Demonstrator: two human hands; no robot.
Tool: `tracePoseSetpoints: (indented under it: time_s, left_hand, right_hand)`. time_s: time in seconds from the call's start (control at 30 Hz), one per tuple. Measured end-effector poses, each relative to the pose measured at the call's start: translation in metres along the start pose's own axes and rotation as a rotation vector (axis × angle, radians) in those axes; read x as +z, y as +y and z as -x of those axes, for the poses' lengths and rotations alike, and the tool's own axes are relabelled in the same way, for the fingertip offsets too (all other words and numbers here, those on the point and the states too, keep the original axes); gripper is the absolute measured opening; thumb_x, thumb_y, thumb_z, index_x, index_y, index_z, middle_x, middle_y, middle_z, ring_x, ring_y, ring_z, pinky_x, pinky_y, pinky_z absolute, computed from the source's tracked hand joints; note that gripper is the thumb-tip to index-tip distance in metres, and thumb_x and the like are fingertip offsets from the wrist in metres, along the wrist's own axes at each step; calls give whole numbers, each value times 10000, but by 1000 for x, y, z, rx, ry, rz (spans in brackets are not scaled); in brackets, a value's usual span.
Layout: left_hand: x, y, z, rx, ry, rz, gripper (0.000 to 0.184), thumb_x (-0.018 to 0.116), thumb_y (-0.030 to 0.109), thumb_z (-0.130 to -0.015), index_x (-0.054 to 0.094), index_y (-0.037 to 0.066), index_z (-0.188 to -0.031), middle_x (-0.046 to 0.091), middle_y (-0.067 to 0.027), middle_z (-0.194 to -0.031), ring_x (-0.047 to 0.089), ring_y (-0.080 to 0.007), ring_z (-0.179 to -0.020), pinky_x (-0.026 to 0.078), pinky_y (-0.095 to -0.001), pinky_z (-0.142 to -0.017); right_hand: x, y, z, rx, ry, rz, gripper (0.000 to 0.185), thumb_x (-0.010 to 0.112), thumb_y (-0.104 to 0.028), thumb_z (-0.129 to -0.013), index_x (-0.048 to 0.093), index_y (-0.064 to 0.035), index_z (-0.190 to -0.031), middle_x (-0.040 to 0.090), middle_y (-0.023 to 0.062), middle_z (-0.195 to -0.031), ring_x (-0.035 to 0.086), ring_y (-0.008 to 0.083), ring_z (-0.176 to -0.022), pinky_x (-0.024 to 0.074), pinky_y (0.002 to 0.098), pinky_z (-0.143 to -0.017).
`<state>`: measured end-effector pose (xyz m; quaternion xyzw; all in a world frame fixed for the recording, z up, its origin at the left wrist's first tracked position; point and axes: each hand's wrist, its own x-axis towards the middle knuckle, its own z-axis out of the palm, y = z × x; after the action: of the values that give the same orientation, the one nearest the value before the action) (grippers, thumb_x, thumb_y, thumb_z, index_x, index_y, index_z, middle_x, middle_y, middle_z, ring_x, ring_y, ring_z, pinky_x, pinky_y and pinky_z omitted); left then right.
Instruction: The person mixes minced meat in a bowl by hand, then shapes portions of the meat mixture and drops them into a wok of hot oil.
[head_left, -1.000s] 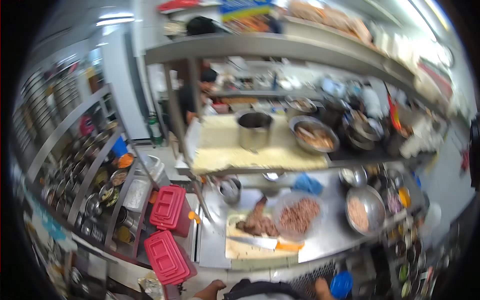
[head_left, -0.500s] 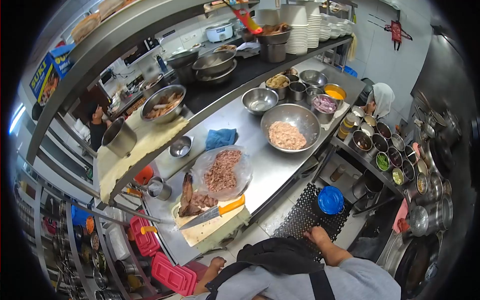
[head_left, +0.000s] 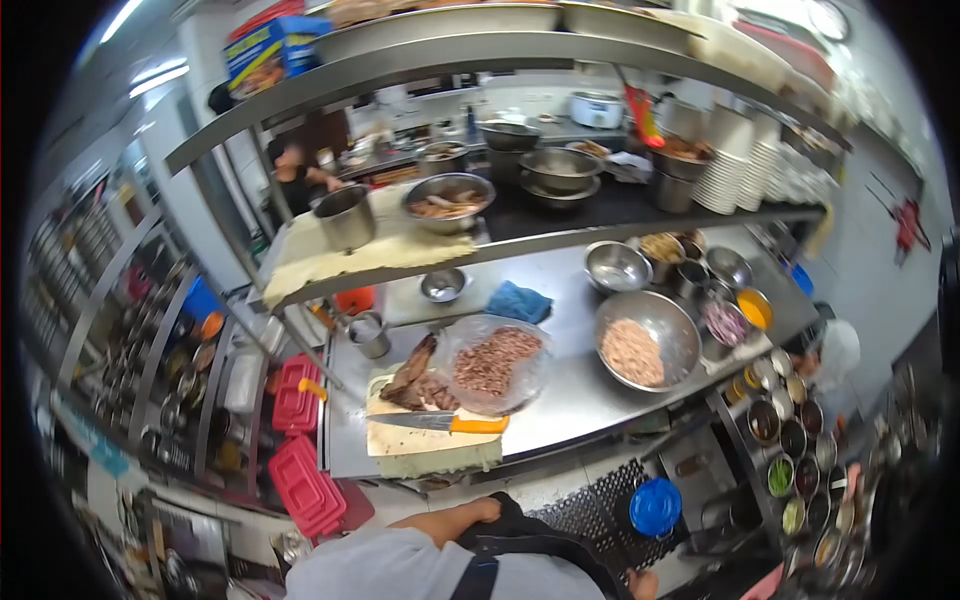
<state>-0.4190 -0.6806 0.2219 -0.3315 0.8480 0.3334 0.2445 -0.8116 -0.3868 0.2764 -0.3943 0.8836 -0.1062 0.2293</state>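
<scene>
Pale rectangular cutting board on a green cloth at the front edge of the steel counter; cloth bunching could let the board creep, I judge. Long steel knife with orange handle lies flat on it, blade leftward, handle by the board's right end; a sleeve brushing the handle could swing the edge outward. Dark elongated piece of meat just behind; could roll if nudged. Chopped reddish-brown meat in clear plastic right beside; a careless blade tip might nick the plastic and spill it. Left hand before the dark apron, apparently loosely curled, nothing seen in it, finger opening unclear. Right hand low, mostly hidden; grip cannot be told. Round blue-topped container near it, by the black perforated mat: trip risk if stepped back into
</scene>
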Motion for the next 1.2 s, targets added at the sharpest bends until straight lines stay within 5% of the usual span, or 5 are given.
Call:
tracePoseSetpoints:
  time_s: [0.57, 0.63, 0.77, 1.0, 1.2]
  left_hand:
    - [-346, 170, -114, 513, 653, 752, 320, 632, 232, -849, 616, 76, -1128, 675, -76, -926, 624, -149, -870, 496, -314, -812]
    - [-374, 162, -133, 309, 830, 731, 315, 637, 241, -844, 625, 44, -1090, 677, -107, -982, 628, -186, -921, 495, -337, -828]
    - [-439, 130, -169, 122, 857, 735, 358, 659, 237, -808, 637, 31, -1100, 679, -139, -1034, 645, -255, -956, 496, -341, -858]
    - [-500, 134, -263, -160, 490, 137, 428, 637, 252, -708, 659, -38, -1022, 642, -256, -1022, 613, -344, -1029, 483, -368, -890]
    - [-472, 165, -272, -353, 460, -2, 870, 717, 340, -700, 323, 23, -1408, 382, -221, -1416, 343, -402, -1317, 344, -395, -1071]
  right_hand:
    - [-66, 2, -3, 190, -123, -341, 500, 571, -447, -827, 562, -39, -1116, 549, 239, -1094, 510, 394, -1054, 394, 439, -907]
    - [-68, 4, -28, 38, 116, -317, 274, 691, -236, -741, 672, 37, -742, 636, 223, -700, 649, 368, -723, 487, 450, -674]
    - [-98, -33, -57, 196, 228, -129, 315, 641, -251, -805, 655, 52, -718, 615, 195, -594, 643, 269, -557, 481, 363, -557]
    - [-74, -76, -48, 541, 30, -319, 252, 664, -286, -798, 708, -52, -882, 663, 212, -839, 643, 373, -860, 500, 419, -773]
    - [-52, -51, -15, 641, -31, -325, 244, 674, -273, -789, 711, -45, -868, 656, 221, -851, 638, 384, -864, 502, 424, -777]
